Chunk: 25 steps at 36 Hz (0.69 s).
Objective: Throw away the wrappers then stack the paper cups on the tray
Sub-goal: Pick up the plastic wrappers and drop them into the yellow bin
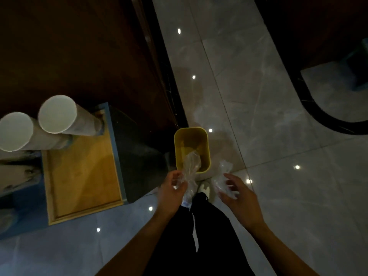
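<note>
My left hand [173,186] grips a long clear plastic wrapper [190,166] whose upper end hangs over the near rim of a small yellow bin [191,136] on the floor. My right hand [237,192] holds a second crumpled clear wrapper [224,176] just right of the bin. Two tall stacks of white paper cups [57,114] [16,131] stand on the far end of a wooden tray [83,172] with a blue rim, at the left.
The tray lies on a dark counter [139,156] next to a dark wooden cabinet [79,46]. Glossy grey tiles [278,136] spread to the right, with a dark curved border at the far right. My dark trousers and a white shoe [205,188] are below the bin.
</note>
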Motion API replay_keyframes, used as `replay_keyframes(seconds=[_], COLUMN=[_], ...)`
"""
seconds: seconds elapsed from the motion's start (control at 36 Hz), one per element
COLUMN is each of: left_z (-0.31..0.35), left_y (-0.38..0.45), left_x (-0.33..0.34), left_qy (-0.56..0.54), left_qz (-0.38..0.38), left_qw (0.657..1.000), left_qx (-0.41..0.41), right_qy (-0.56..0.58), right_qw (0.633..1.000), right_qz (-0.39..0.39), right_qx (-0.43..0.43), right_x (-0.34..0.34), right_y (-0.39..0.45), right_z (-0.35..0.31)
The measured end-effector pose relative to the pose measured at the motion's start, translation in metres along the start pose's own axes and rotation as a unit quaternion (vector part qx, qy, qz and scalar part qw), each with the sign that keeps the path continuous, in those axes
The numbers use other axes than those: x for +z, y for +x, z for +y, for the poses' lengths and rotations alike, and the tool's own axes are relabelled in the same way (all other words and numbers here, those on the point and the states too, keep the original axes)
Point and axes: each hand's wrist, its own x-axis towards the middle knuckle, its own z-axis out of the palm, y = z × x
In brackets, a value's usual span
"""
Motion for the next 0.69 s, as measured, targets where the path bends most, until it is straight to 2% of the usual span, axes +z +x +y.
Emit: replay_keyframes(seconds=[0.14,0.22,0.31,0.36,0.44,0.53,0.61,0.69], left_z=[-0.021,-0.039,-0.065,-0.082,-0.107,-0.124,-0.134,-0.137], left_y=[0.052,0.085,0.117,0.135,0.156,0.176,0.203,0.229], left_x=[0.002,0.005,0.013,0.022,0.037,0.056,0.071,0.086], left_qy=[0.064,0.069,0.076,0.062,0.066,0.070,0.083,0.075], left_qz=[-0.156,-0.214,-0.173,-0.181,-0.065,-0.013,0.005,0.005], left_qw=[0.980,0.962,0.972,0.970,0.988,0.986,0.979,0.980], left_qx=[-0.109,-0.156,-0.139,-0.148,-0.124,-0.152,-0.186,-0.186], right_qy=[-0.027,-0.048,-0.054,-0.061,-0.083,-0.103,-0.117,-0.137], right_qw=[0.999,0.998,0.996,0.994,0.991,0.986,0.983,0.981], right_qz=[-0.024,-0.030,-0.046,-0.054,-0.054,-0.072,-0.083,-0.089], right_qx=[0.019,0.036,0.057,0.070,0.092,0.112,0.112,0.103], right_x=[0.021,0.034,0.047,0.058,0.074,0.089,0.104,0.117], right_y=[0.035,0.058,0.086,0.106,0.136,0.164,0.191,0.217], right_z=[0.025,0.040,0.058,0.074,0.097,0.115,0.126,0.130])
